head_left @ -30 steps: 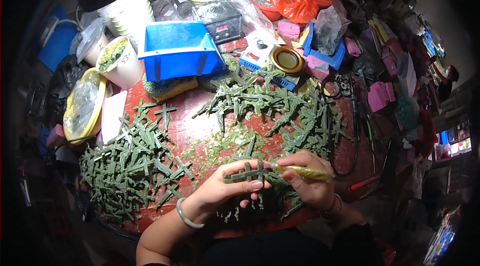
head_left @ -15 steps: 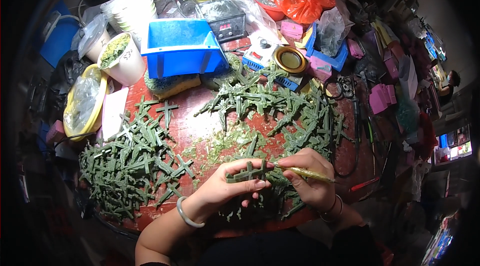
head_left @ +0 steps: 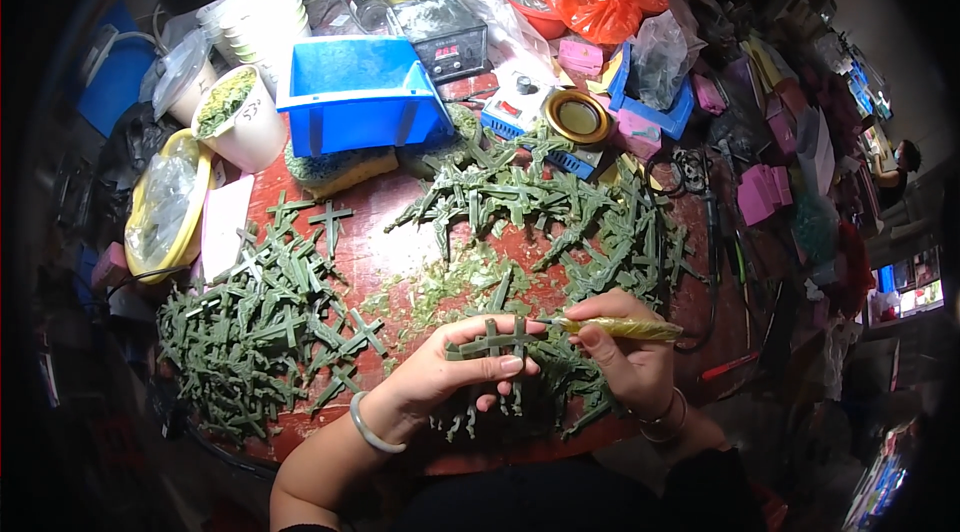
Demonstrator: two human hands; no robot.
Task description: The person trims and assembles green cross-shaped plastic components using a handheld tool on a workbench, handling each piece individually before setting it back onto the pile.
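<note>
My left hand is closed on small green cross-shaped pieces, pinched between thumb and fingers, with a second upright beside the first. In my right hand lies a slim carving tool with a yellow wrapped handle. Its thin dark tip points left, close to the crosses; whether it touches them I cannot tell. To the left spreads a heap of green crosses. Another heap of crosses curves along the far side and the right. Pale green shavings lie between the heaps.
Behind the heaps stand a blue bin on a sponge, a white bucket and a small box with a display. A round brass-coloured dish sits right of them. A red pen-like tool and cables lie at the right.
The carving tool has swung to a more level angle, showing more of its yellow handle. My right fingers have shifted on it. The crosses in my left hand have moved slightly left.
</note>
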